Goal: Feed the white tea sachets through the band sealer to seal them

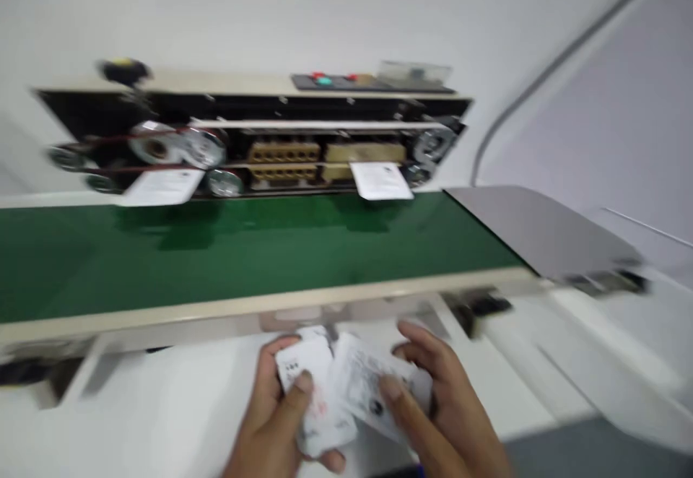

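Low in the head view, my left hand [284,409] is closed around several white printed packets [319,420], the thumb lying across the top one. Beside it, my right hand [427,398] pinches another white printed packet [360,384] between thumb and fingers. This packet is tilted, and its left edge meets the packets in my left hand. Blur makes the print unreadable. Beyond my hands, a band sealing machine grips one white packet [382,180] at its right end and a second white packet [162,187] toward its left; both stick out over the green belt.
A green conveyor belt [303,261] runs across in front of the sealing machine [260,102], whose pulleys and metal blocks are exposed. At the right end sits a grey plate [541,225]. A dark cable [541,84] runs up the wall. Under my hands is a white table [178,406].
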`<act>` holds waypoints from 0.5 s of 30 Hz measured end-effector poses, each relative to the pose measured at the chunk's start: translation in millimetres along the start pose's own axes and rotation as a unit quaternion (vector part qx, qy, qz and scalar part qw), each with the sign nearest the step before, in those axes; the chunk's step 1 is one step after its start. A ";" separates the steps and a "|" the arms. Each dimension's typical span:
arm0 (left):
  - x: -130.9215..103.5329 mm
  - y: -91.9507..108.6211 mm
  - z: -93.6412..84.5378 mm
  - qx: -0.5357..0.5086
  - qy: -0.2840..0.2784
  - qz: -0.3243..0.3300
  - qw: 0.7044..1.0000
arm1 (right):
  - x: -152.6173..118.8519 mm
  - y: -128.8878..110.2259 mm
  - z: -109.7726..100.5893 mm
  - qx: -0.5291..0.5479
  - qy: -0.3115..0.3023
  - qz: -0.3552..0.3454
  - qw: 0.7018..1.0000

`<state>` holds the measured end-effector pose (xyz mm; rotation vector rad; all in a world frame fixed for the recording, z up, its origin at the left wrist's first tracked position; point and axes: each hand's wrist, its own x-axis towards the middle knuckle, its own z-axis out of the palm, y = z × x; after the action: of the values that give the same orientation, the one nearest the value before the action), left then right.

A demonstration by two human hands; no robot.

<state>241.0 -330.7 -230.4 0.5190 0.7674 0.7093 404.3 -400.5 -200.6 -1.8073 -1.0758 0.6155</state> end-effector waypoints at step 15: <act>-17.2 14.1 19.3 0.112 0.119 -0.040 0.986 | 5.1 -8.7 -21.9 0.364 -0.212 0.126 0.898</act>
<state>241.6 -337.3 -201.7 0.6097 1.0953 0.6188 420.0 -404.2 -182.7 -1.1688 -0.7227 1.4090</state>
